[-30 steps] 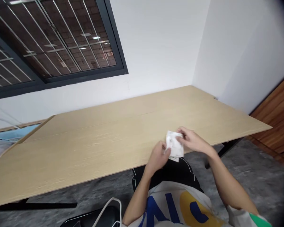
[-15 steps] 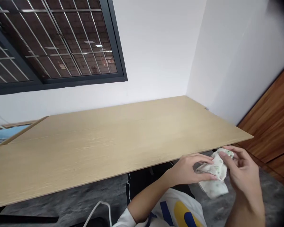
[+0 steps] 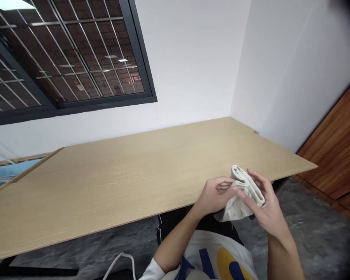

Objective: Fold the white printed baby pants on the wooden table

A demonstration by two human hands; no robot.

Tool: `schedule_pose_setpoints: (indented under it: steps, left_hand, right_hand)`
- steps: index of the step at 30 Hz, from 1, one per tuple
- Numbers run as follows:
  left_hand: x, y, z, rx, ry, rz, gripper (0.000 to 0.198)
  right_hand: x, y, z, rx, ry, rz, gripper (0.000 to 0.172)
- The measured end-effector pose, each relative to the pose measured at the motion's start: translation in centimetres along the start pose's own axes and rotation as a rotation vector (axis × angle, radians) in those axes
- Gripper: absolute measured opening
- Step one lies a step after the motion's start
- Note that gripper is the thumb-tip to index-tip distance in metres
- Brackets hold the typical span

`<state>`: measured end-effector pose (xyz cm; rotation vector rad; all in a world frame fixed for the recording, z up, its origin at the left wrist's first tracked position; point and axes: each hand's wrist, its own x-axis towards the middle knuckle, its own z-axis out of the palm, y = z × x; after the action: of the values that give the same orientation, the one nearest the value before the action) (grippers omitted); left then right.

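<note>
A folded white cloth (image 3: 239,205) with small faint marks is held between both hands, above the front edge of the wooden table (image 3: 140,167). My left hand (image 3: 217,194) grips its left side, the thumb near the upper folds. My right hand (image 3: 264,204) wraps round its right side, thumb on the front and fingers behind. Rolled or folded layers show at the cloth's top, while its lower part hangs down over my lap. Some fingertips are hidden behind the cloth.
A white wall and a dark-framed barred window (image 3: 84,50) stand behind the table. Wooden panels (image 3: 335,144) are at the right. A blue item (image 3: 14,169) lies beyond the table's left end. A white cable (image 3: 124,256) curves near my lap over the grey floor.
Both hands have moved left and slightly up with the cloth, from beside the table's right front edge to in front of me. The cloth has turned, showing its folded layers on top.
</note>
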<state>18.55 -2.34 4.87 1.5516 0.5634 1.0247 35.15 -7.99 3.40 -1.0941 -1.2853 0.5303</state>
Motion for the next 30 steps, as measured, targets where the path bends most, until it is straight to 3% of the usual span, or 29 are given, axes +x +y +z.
schedule_pose_setpoints:
  steps: [5, 10, 13, 17, 20, 22, 26, 30]
  left_hand:
    - [0.1, 2.7, -5.1, 0.101, 0.169, 0.015, 0.05]
    - [-1.3, 6.5, -11.9, 0.251, 0.329, 0.101, 0.043]
    - [-2.2, 8.7, -15.5, 0.393, 0.395, 0.142, 0.039]
    - [-2.4, 10.4, -19.7, 0.629, 0.444, 0.176, 0.029]
    - [-1.7, 10.0, -22.9, 0.749, 0.476, 0.12, 0.031]
    - [-0.9, 9.0, -25.2, 0.822, 0.484, 0.003, 0.034]
    - [0.8, 5.7, -29.3, 0.941, 0.468, -0.223, 0.032]
    - [2.5, 1.9, -32.0, 0.984, 0.514, -0.375, 0.026]
  right_hand:
    - [2.0, -0.7, 0.6, -0.074, -0.03, -0.034, 0.033]
    - [6.0, -3.0, 1.0, -0.164, -0.076, -0.288, 0.022]
    - [8.9, -3.9, 2.3, -0.197, -0.133, -0.382, 0.021]
    - [13.4, -2.8, 5.5, -0.171, -0.225, -0.354, 0.031]
    - [16.9, -1.0, 8.5, -0.208, -0.276, -0.329, 0.027]
    - [19.0, 0.6, 10.7, -0.25, -0.345, -0.318, 0.021]
    - [22.0, 4.3, 15.5, -0.371, -0.525, -0.3, 0.026]
    - [23.6, 8.6, 20.4, -0.545, -0.664, -0.236, 0.029]
